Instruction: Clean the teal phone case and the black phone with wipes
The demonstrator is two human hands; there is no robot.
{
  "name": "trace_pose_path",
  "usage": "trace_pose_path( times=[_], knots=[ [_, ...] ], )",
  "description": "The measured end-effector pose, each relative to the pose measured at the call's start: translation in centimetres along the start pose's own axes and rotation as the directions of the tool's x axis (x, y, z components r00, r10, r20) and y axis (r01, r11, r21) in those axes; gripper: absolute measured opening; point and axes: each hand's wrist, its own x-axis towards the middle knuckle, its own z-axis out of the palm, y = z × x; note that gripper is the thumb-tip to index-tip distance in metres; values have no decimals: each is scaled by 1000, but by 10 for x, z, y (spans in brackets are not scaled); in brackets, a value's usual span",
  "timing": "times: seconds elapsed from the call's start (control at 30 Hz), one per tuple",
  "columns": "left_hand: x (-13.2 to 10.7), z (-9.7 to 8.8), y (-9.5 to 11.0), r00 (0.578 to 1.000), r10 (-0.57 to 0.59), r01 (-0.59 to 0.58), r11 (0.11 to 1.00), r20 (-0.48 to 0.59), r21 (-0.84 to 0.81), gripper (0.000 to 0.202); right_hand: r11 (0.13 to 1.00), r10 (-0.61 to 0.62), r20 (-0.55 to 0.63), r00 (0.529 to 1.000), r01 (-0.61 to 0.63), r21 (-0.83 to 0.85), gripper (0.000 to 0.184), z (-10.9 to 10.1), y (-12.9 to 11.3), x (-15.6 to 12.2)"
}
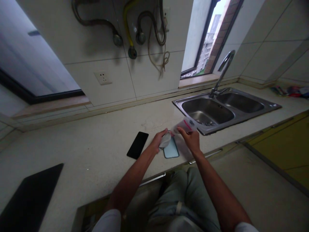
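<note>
My left hand [158,140] is closed around a pale grey, soft-looking piece [165,140], perhaps a cloth; its kind is not clear. My right hand [192,139] pinches a clear plastic bag [179,127] with a pink strip along its top end. The bag and the grey piece nearly meet between my hands. Below them a light blue phone case [171,150] lies flat on the counter. Left of my left hand rests a black smartphone [138,145], its dark face up.
A steel double sink [207,111] with a tall faucet [225,66] is set into the counter [101,138] on the right. At the lower left lies a large black flat panel [33,193]. Hoses [127,25] hang on the wall ahead. Colourful packets [293,91] lie far right.
</note>
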Motion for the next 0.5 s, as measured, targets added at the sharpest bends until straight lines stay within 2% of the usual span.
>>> trace_pose_path(
  times=[0.07,0.13,0.2,0.3,0.4,0.5],
  knots=[
    [1,-1,2,999,-25,26,1000,34,-14,29,999,8,15,1000,-8,-52,46,-13,1,14],
    [2,-4,6,999,-20,21,1000,34,-18,25,990,-20,-29,999,16,-137,47,-29,3,30],
    [2,-8,11,1000,-4,3,1000,-26,-18,23,963,-39,-51,998,24,-270,49,-45,7,45],
    [4,-14,18,992,-11,6,999,-126,-37,25,884,-43,-11,999,33,-466,45,-62,21,63],
    [8,-16,19,990,0,-12,996,-141,-85,24,805,-87,49,995,99,-585,40,-66,40,72],
    [12,-15,13,993,12,-24,995,-120,-95,19,790,-61,43,997,75,-608,45,-64,58,74]
  ],
)
